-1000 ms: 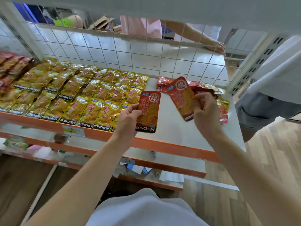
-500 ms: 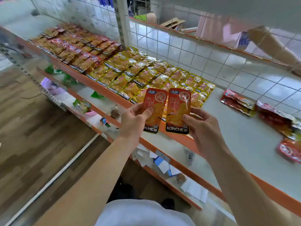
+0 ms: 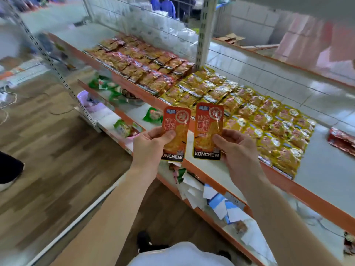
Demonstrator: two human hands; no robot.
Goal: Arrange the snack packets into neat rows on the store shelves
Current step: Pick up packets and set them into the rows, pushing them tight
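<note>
My left hand [image 3: 151,144] grips an orange-red KONCHEW snack packet [image 3: 177,129] upright by its lower left side. Beside it my right hand [image 3: 237,148] holds a second, matching orange-red packet [image 3: 208,129], thumb on its lower right. Both packets hang in the air in front of the orange shelf edge [image 3: 201,170]. On the white shelf [image 3: 324,169] behind them lie rows of yellow packets [image 3: 255,116], with rows of darker red-brown packets [image 3: 146,64] farther left. A few loose red packets [image 3: 341,140] lie at the right.
A white wire-grid back panel [image 3: 249,60] and a perforated upright post [image 3: 203,31] bound the shelf. The lower shelves hold green packets [image 3: 153,116], a purple bowl [image 3: 86,98] and scattered paper slips [image 3: 207,194]. Wooden floor [image 3: 48,150] lies at the left, with a dark shoe [image 3: 9,169].
The view has swung left along the shelf. My right hand brought its packet from the loose pile to beside the left one, and both are now held side by side farther left.
</note>
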